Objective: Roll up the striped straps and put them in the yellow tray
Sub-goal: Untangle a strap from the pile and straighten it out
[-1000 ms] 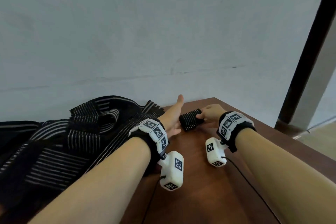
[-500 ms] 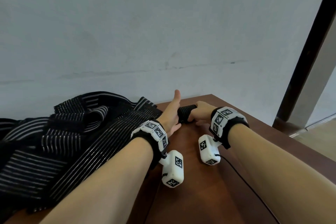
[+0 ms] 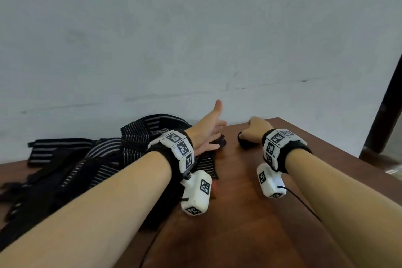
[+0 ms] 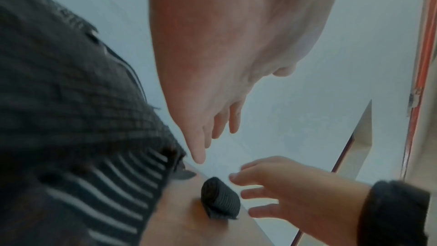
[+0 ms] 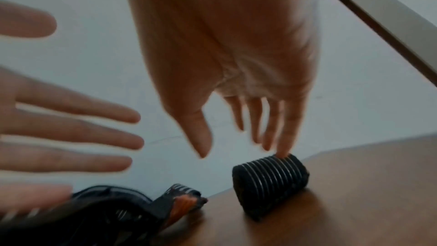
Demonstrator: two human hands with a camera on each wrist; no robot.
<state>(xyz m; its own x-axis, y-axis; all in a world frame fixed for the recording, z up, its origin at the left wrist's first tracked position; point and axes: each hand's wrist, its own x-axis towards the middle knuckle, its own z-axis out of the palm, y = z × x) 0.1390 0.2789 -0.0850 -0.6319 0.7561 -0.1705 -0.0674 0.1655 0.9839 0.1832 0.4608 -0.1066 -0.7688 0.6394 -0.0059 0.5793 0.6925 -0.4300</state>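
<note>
A tightly rolled black strap with thin white stripes (image 5: 269, 177) lies on its side on the brown table (image 3: 239, 213), near the far edge. My right hand (image 3: 255, 128) hovers over this roll (image 3: 244, 144) with straight fingers, and one fingertip (image 5: 283, 153) touches its top. My left hand (image 3: 208, 135) is spread open to the left of the roll (image 4: 220, 201), thumb up, holding nothing. A heap of loose striped straps (image 3: 130, 150) lies under and left of my left forearm. The yellow tray is not in view.
A pale wall (image 3: 195, 50) stands right behind the table's far edge. The table's right edge (image 3: 339, 152) drops off to a floor, with a dark post (image 3: 389, 102) beyond. A loose strap end (image 5: 187, 197) lies just left of the roll.
My right hand has let go of the roll and opened its fingers. My left hand has drawn away from the roll to the left. The roll now rests on the table.
</note>
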